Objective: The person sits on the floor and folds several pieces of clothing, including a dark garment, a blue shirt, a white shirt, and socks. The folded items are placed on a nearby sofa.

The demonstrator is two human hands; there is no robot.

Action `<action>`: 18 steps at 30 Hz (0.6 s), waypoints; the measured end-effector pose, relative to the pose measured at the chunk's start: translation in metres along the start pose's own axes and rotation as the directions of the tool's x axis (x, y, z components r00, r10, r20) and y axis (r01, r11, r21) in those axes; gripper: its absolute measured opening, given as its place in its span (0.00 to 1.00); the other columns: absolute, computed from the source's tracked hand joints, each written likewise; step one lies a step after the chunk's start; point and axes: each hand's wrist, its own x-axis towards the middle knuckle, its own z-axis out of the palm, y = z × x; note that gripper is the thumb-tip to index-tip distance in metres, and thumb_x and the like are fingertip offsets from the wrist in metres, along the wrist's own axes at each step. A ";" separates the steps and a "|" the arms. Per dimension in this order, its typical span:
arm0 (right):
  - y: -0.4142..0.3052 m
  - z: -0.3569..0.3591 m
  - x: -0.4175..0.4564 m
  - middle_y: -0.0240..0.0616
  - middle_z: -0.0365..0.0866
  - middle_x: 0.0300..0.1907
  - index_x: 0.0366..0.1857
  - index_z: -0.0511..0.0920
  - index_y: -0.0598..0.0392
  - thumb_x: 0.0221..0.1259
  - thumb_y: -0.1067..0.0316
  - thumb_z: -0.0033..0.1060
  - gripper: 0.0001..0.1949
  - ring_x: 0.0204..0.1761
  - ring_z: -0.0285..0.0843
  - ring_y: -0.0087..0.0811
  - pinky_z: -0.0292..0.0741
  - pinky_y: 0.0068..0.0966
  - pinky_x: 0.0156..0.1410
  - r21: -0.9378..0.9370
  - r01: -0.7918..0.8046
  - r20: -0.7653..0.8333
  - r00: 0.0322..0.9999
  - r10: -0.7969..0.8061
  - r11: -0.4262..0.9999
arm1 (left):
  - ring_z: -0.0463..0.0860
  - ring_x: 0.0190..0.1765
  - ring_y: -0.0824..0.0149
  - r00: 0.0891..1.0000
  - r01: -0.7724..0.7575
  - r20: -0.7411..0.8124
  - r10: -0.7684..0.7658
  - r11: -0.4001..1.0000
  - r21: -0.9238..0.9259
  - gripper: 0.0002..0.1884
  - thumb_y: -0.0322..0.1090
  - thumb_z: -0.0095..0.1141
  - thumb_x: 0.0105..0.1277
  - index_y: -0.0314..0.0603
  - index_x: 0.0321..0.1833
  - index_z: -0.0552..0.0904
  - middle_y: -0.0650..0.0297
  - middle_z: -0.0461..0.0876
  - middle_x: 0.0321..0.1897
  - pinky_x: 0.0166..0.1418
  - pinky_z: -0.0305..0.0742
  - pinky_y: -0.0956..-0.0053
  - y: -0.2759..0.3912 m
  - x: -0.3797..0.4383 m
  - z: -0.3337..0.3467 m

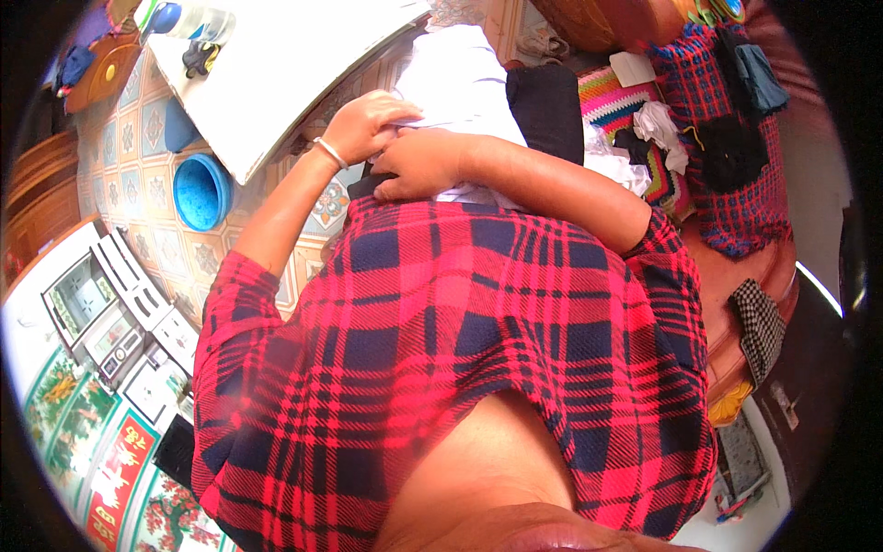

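Note:
A white cloth (455, 83) lies across my lap, over dark trousers (548, 103). My left hand (362, 127), with a pale bangle on its wrist, rests at the cloth's left edge with its fingers bent over it. Just below and touching it, my right hand (421, 162) lies on the lower part of the cloth near the hem of the plaid shirt (441, 276). Both hands meet at the cloth's edge; the fingertips are partly hidden, and whether they pinch the fabric cannot be made out.
A white table (276, 76) stands ahead to the left, bearing a clear bottle (207, 24) and a small dark item (200, 58). A blue bin (202, 192) stands on the tiled floor. To the right, crumpled white material (661, 131) lies on a striped crocheted cover (610, 96).

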 end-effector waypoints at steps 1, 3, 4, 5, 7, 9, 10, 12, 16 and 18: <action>-0.004 -0.003 -0.005 0.54 0.83 0.40 0.42 0.81 0.57 0.62 0.49 0.52 0.20 0.46 0.79 0.53 0.73 0.45 0.55 0.024 0.000 -0.001 1.000 0.000 1.000 | 0.79 0.55 0.55 1.000 0.006 0.015 -0.006 1.000 -0.018 0.23 0.26 0.57 0.50 0.46 0.53 0.82 0.59 0.83 0.51 0.62 0.73 0.63 0.001 -0.004 -0.005; -0.006 -0.005 -0.013 0.53 0.83 0.40 0.42 0.82 0.57 0.61 0.48 0.53 0.21 0.45 0.80 0.51 0.73 0.43 0.54 0.082 -0.020 -0.065 0.998 0.026 0.996 | 0.79 0.56 0.55 0.999 0.025 0.044 -0.022 0.998 -0.054 0.23 0.26 0.55 0.51 0.46 0.54 0.82 0.58 0.83 0.51 0.64 0.72 0.63 0.002 -0.011 -0.015; -0.001 0.001 -0.015 0.53 0.83 0.39 0.40 0.83 0.56 0.61 0.47 0.52 0.21 0.44 0.80 0.51 0.73 0.43 0.55 0.119 -0.008 -0.137 0.990 0.024 0.993 | 0.77 0.59 0.53 0.995 0.031 0.099 -0.025 0.998 -0.053 0.25 0.26 0.53 0.53 0.45 0.57 0.80 0.57 0.81 0.54 0.66 0.71 0.62 0.002 -0.014 -0.018; 0.003 0.004 -0.017 0.52 0.84 0.38 0.37 0.83 0.56 0.60 0.47 0.51 0.21 0.44 0.81 0.51 0.73 0.44 0.55 0.154 0.008 -0.208 0.978 0.025 0.988 | 0.76 0.60 0.53 0.995 0.004 0.097 -0.003 1.000 -0.009 0.27 0.25 0.52 0.51 0.47 0.59 0.79 0.58 0.80 0.55 0.66 0.71 0.61 0.006 -0.016 -0.016; 0.009 0.005 -0.024 0.51 0.83 0.42 0.41 0.83 0.56 0.60 0.47 0.53 0.21 0.47 0.80 0.50 0.73 0.42 0.57 0.185 0.067 -0.277 0.961 -0.013 0.981 | 0.74 0.63 0.54 0.995 -0.047 0.087 0.040 0.995 0.088 0.32 0.23 0.52 0.49 0.51 0.63 0.76 0.60 0.79 0.58 0.66 0.70 0.60 0.016 -0.021 -0.014; 0.012 0.004 -0.036 0.52 0.82 0.46 0.46 0.82 0.55 0.60 0.47 0.54 0.23 0.50 0.79 0.50 0.73 0.40 0.59 0.214 0.093 -0.323 0.946 -0.019 0.972 | 0.68 0.69 0.52 0.987 -0.034 0.161 0.015 0.993 0.116 0.36 0.30 0.58 0.53 0.50 0.69 0.68 0.59 0.73 0.65 0.71 0.64 0.57 0.023 -0.027 -0.017; 0.011 0.001 -0.045 0.52 0.82 0.48 0.49 0.81 0.55 0.59 0.46 0.55 0.24 0.51 0.79 0.50 0.72 0.39 0.60 0.229 0.088 -0.334 0.942 -0.006 0.969 | 0.67 0.70 0.52 0.989 -0.032 0.148 0.016 0.994 0.106 0.37 0.32 0.59 0.53 0.49 0.70 0.67 0.58 0.72 0.66 0.71 0.63 0.57 0.023 -0.030 -0.013; 0.009 -0.008 -0.069 0.53 0.79 0.54 0.59 0.76 0.56 0.58 0.47 0.59 0.29 0.56 0.77 0.48 0.70 0.35 0.64 0.294 0.037 -0.286 0.957 0.051 0.955 | 0.69 0.69 0.53 0.998 -0.024 0.066 0.017 0.995 0.093 0.36 0.32 0.63 0.49 0.44 0.66 0.70 0.58 0.74 0.63 0.70 0.65 0.58 0.028 -0.031 -0.008; 0.026 -0.004 -0.130 0.49 0.74 0.62 0.64 0.71 0.60 0.55 0.58 0.58 0.30 0.65 0.70 0.39 0.63 0.30 0.71 0.673 0.202 -0.365 0.927 0.082 0.711 | 0.75 0.62 0.55 0.998 0.013 -0.069 -0.006 0.995 0.094 0.29 0.22 0.62 0.43 0.43 0.54 0.78 0.59 0.79 0.56 0.66 0.71 0.63 0.019 -0.026 0.009; 0.033 0.004 -0.156 0.47 0.69 0.67 0.65 0.67 0.66 0.45 0.68 0.51 0.35 0.70 0.64 0.35 0.56 0.28 0.75 0.859 0.196 -0.312 0.933 0.180 0.473 | 0.76 0.62 0.54 0.998 0.022 -0.060 -0.018 0.997 0.072 0.29 0.22 0.61 0.43 0.43 0.54 0.78 0.59 0.80 0.56 0.66 0.71 0.63 0.015 -0.030 0.011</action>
